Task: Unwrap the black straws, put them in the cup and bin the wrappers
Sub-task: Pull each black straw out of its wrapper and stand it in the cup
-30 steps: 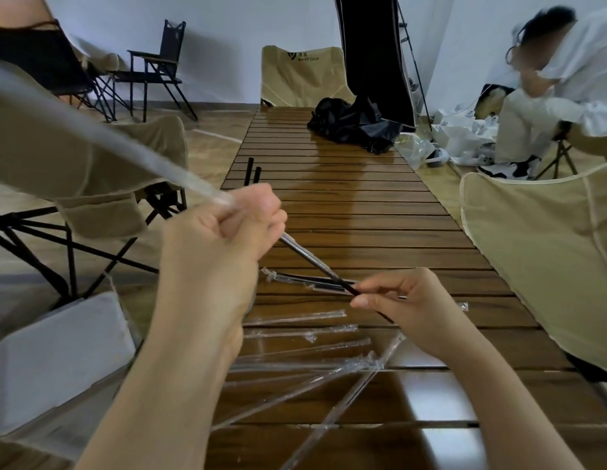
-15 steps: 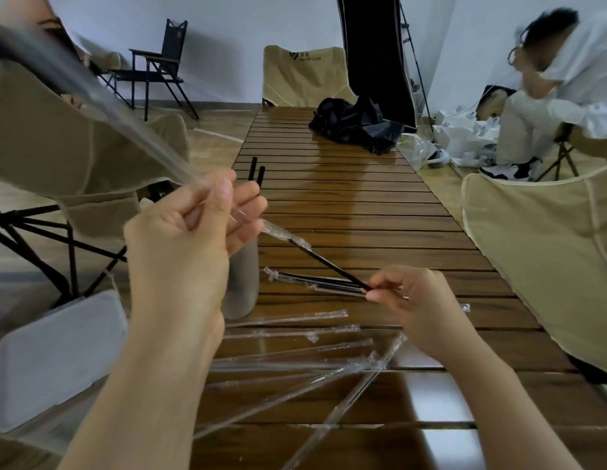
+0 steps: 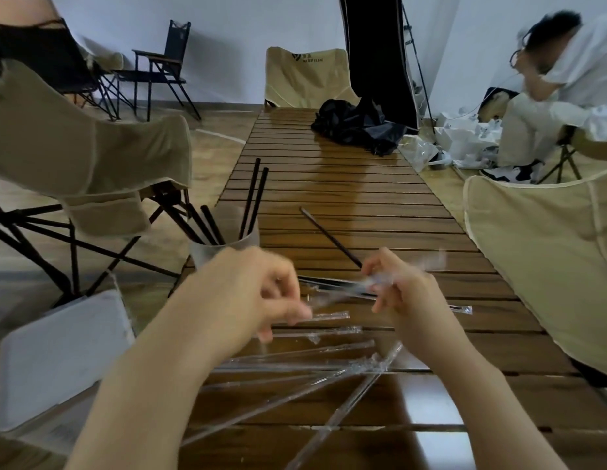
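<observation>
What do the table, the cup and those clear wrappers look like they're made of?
Table: glossy brown wood-look slats, reflecting light. Cup: matte greyish, probably paper or plastic. Wrappers: thin clear plastic film, shiny and crinkled at the ends.

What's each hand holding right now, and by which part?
Right hand pinches the near end of a bare black straw in its fingers, with a blurred clear wrapper too. Left hand is motion-blurred; cannot tell what it holds.

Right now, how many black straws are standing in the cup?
4 black straws stand in the cup: two lean toward the far side, two shorter-looking ones tilt left. The left hand hides the cup's lower part, so more could be hidden.
</observation>
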A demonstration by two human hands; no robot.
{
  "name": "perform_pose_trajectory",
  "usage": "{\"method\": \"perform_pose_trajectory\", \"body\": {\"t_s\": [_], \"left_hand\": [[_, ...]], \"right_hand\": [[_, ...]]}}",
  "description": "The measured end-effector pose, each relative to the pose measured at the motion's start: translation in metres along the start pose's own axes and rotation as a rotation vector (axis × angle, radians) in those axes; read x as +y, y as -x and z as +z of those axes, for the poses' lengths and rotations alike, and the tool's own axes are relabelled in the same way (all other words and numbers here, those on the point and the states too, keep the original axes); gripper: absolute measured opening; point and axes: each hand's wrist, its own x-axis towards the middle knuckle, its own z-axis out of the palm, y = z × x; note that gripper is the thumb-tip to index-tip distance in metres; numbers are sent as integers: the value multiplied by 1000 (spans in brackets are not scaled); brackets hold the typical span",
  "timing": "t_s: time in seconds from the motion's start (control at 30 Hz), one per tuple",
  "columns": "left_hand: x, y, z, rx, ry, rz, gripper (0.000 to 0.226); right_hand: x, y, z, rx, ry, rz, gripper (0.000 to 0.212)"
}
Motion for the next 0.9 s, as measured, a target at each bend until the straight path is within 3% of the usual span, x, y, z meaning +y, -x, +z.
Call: {"method": "perform_pose_trajectory", "body": {"t_s": [0.1, 0.27, 0.47, 0.63, 0.9], "left_hand": [[-11, -10, 20, -79, -117, -83, 14], [-40, -23, 44, -156, -217, -198, 5], [-48, -23, 58, 79, -233, -244, 34], [-37, -26, 60, 129, -111, -87, 39], [-14, -25, 50, 276, -71, 210, 35]], "right_hand": [[1, 1, 1, 73, -84, -34, 8], [-2, 3, -1, 115, -151, 11, 22], [1, 2, -4, 171, -213, 92, 31], [3, 4, -11, 271, -303, 111, 42], [-8, 1, -6, 299, -445, 127, 26]]}}
